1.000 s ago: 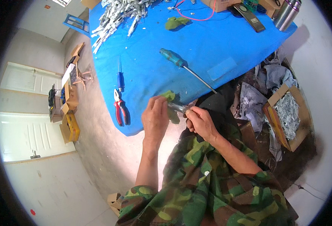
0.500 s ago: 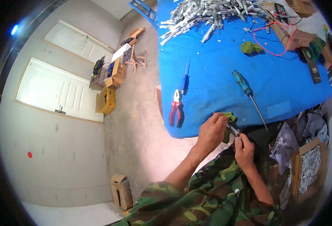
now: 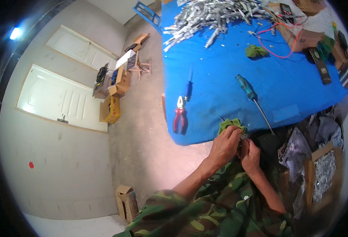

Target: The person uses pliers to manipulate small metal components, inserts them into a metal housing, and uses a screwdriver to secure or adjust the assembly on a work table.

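Observation:
At the table's near edge, my left hand is closed round a crumpled green cloth, which bulges out beyond the fingers. Close against it on the right, my right hand is pinched shut. The small silvery metal part between the two hands is now almost wholly hidden by fingers and cloth. Red-handled pliers lie on the blue table cover to the left of my hands. A blue-handled screwdriver lies just beyond them. To the right rests a teal-handled screwdriver, its shaft pointing toward me.
A heap of silvery metal parts covers the table's far end. Nearby are a second green cloth, a red cable and a meter. An open carton of silvery pieces stands at lower right, beside grey bags.
My hands have drawn closer together, and the silvery part has passed out of sight between them. More of the green cloth shows above my left hand. The view has shifted slightly.

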Motion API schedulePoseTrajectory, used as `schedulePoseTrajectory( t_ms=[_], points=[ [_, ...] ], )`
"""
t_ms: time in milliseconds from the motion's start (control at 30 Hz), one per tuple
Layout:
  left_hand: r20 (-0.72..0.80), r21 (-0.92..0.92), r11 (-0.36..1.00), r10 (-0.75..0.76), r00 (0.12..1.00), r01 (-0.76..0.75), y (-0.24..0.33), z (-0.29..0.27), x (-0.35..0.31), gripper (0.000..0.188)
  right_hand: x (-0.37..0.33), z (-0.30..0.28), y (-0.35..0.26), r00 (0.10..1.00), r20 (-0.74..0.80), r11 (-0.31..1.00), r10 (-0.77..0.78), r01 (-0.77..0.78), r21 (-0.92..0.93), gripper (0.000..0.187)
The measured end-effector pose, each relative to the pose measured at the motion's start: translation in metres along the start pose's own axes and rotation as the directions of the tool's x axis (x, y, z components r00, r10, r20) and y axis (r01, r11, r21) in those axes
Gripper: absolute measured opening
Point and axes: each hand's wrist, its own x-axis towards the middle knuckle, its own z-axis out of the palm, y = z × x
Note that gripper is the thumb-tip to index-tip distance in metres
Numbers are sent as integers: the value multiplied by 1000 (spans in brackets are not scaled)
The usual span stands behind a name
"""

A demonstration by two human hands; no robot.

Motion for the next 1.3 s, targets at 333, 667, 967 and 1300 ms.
schedulePoseTrajectory(
  t_ms=[333,667,967,1300],
  points=[
    [107,76,995,56,993,-64,20,5,-13,29,-5,-13,-10,1000,7,1000,-6,6,13,25],
    [31,187,982,35,999,-40,-5,-12,-4,28,-8,-7,-6,1000,-16,1000,1,-1,12,20],
    [41,124,992,-22,999,17,-4,-10,-13,23,-5,-7,-4,997,-44,996,-68,66,-59,17],
    [158,182,979,68,985,-97,19,0,-22,35,-10,-12,-5,993,-17,992,-115,114,-60,18]
  ],
)
